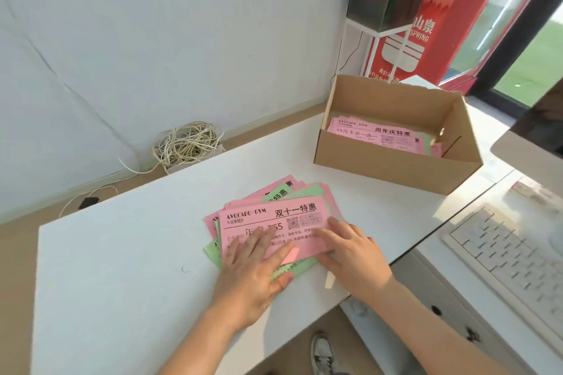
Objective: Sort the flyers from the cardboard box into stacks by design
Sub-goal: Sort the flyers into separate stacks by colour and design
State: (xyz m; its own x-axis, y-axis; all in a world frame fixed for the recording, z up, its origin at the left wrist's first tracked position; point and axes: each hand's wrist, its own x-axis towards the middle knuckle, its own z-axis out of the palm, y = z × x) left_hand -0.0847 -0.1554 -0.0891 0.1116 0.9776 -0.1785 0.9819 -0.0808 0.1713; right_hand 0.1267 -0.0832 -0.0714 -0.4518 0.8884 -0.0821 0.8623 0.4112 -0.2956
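The left hand (255, 268) and right hand (355, 257) lie flat, fingers straight, on the flyer pile (274, 213). The cardboard box (396, 168) holds more flyers

1 head camera looks steeply down, close over the table (128, 253).

White table (122, 253) against pale wall (152, 39), tan floor (18, 283), perhaps a red fridge (457, 24) beside a window (533, 70).

Hands: I see left hand (256, 265) and right hand (355, 256) flat on fanned flyers (274, 214).
Box (396, 169): more pink ones inside, on worktop (122, 253).
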